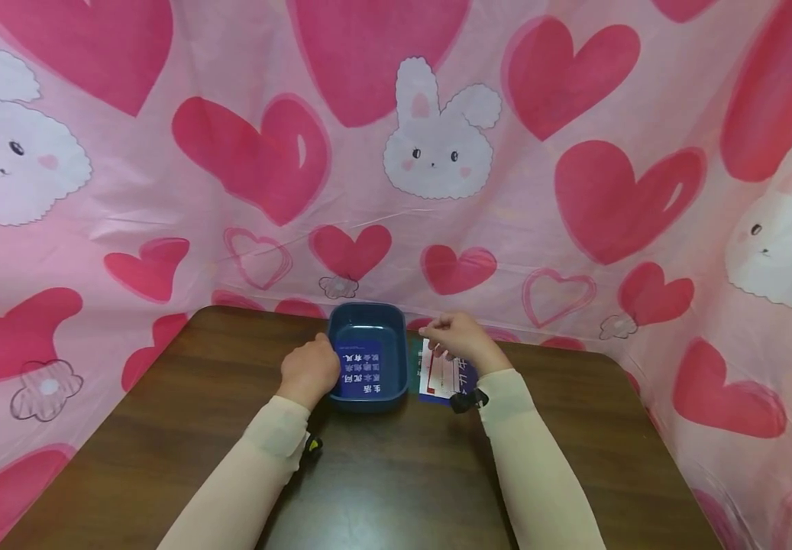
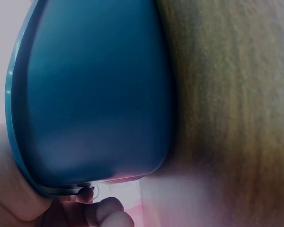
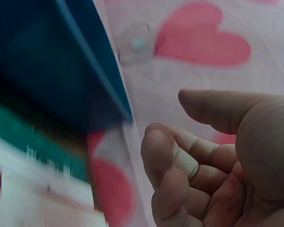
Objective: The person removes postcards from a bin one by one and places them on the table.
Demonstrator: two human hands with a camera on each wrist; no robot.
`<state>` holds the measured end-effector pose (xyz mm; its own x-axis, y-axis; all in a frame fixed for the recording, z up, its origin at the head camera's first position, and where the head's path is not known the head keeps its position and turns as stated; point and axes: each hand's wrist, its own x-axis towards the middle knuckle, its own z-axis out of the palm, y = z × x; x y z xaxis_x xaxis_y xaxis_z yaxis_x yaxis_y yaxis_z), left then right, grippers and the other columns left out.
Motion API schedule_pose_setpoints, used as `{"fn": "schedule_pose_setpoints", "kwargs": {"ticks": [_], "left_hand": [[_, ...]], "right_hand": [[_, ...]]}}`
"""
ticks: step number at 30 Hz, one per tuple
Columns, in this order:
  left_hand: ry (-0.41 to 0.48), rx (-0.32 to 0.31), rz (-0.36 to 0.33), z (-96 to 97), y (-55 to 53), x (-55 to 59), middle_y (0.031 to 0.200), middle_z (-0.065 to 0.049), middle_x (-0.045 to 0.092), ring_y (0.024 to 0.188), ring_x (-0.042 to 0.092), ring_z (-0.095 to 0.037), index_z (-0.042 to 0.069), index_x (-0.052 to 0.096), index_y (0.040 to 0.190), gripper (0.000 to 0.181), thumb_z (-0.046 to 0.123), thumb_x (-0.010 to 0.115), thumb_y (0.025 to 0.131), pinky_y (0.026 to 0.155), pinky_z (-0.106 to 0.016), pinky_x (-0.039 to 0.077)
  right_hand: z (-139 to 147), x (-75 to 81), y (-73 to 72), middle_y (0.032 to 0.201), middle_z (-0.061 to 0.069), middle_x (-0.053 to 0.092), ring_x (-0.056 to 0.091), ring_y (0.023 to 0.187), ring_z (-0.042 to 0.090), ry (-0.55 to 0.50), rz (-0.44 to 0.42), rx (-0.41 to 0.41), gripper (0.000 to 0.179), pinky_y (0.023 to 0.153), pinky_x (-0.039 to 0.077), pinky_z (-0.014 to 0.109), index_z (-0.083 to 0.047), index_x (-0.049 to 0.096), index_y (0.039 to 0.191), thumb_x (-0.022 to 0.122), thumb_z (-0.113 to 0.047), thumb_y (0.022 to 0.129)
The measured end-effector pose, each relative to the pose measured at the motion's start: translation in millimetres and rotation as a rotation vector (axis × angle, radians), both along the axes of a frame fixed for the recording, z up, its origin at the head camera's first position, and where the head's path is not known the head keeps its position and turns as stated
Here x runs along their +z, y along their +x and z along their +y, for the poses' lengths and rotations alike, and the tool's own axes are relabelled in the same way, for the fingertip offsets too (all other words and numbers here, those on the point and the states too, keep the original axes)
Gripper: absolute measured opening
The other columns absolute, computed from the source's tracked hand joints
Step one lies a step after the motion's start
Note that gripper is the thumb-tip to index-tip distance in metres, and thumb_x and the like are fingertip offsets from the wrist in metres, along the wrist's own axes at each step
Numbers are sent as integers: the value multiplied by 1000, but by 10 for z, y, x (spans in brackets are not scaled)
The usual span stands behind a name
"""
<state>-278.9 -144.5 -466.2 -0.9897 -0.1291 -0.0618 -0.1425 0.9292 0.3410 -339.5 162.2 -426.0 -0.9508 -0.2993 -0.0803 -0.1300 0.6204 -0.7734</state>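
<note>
A deep blue rectangular basin (image 1: 368,405) with rounded corners stands near the table's far edge. Inside it lies a dark blue card (image 1: 360,373) with white printed characters. My left hand (image 1: 309,370) grips the basin's left rim; in the left wrist view, the basin's outer wall (image 2: 94,94) fills much of the picture, with curled fingers (image 2: 111,210) at its end. To the right of the basin, several overlapping printed cards (image 1: 440,376) in white, blue and green lie on the table. Over them hovers my right hand (image 1: 463,341), its fingers loosely bent, thumb apart, nothing between them.
The brown wooden table (image 1: 382,481) ends at a pink cloth (image 1: 368,183) with hearts and rabbits, which hangs close behind the basin and along both sides. Dark straps with small devices sit at both wrists.
</note>
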Motion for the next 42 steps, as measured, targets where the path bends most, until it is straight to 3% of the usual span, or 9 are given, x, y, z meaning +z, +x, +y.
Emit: {"fn": "schedule_pose_setpoints", "kwargs": {"ticks": [8, 16, 21, 25, 29, 32, 36, 39, 42], "left_hand": [[1, 3, -10, -10, 14, 16, 113, -26, 77, 91, 76, -40, -6, 57, 142, 48, 33, 57, 113, 84, -63, 70], [5, -2, -15, -6, -7, -1, 119, -27, 78, 95, 77, -42, -6, 57, 144, 51, 35, 55, 115, 86, -64, 69], [1, 8, -10, -16, -8, -15, 121, -28, 78, 96, 77, -43, -6, 57, 144, 49, 34, 54, 115, 85, -65, 69], [5, 9, -6, -17, -11, -22, 123, -29, 78, 98, 78, -44, -6, 57, 144, 49, 33, 53, 114, 85, -66, 69], [13, 11, -4, -27, -16, -26, 123, -28, 78, 98, 78, -43, -5, 57, 144, 48, 33, 53, 115, 85, -65, 69], [14, 5, -2, -35, -18, -27, 122, -28, 78, 97, 77, -42, -5, 57, 144, 48, 33, 52, 115, 85, -64, 69], [11, -6, -3, -37, -20, -20, 122, -28, 78, 95, 77, -42, -6, 57, 145, 48, 31, 51, 115, 83, -64, 69], [8, -8, -6, -31, -21, -16, 124, -28, 78, 96, 77, -42, -6, 56, 147, 49, 31, 51, 115, 84, -64, 69], [10, -10, -17, -21, -24, -16, 125, -29, 78, 98, 77, -43, -7, 55, 148, 50, 31, 51, 115, 86, -64, 69]], "right_hand": [[-698, 222, -128, 93, 11, 83, 80, 80, 25, 42, -57, 99, 39, 77, 71, 39, -1, 85, 119, 78, -38, 108], [-1264, 186, -221, 85, 15, 83, 81, 70, 23, 206, -130, 110, 43, 75, 72, 40, 11, 81, 117, 78, -31, 109], [-1457, 58, -303, 85, 20, 83, 84, 71, 30, 287, -164, 67, 38, 76, 73, 46, 11, 77, 115, 77, -26, 108], [-1548, -246, -617, 83, 16, 80, 81, 64, 29, 429, -162, 18, 28, 60, 70, 42, 3, 79, 101, 80, -25, 102], [-1605, -491, -863, 84, 10, 78, 78, 62, 25, 541, -152, 49, 24, 55, 67, 39, -2, 79, 95, 84, -26, 96], [-1632, -508, -834, 90, 8, 80, 78, 68, 23, 561, -143, 68, 30, 60, 68, 38, -5, 81, 103, 90, -31, 93], [-1622, -276, -539, 97, 11, 81, 77, 73, 26, 522, -139, 88, 37, 65, 69, 40, -1, 80, 114, 93, -29, 93], [-1591, -135, -375, 91, 12, 82, 77, 69, 24, 516, -146, 97, 35, 63, 68, 36, 1, 81, 108, 96, -25, 91], [-1562, -145, -385, 84, 9, 82, 78, 66, 20, 554, -134, 76, 35, 63, 67, 33, -1, 82, 98, 100, -30, 87]]}}
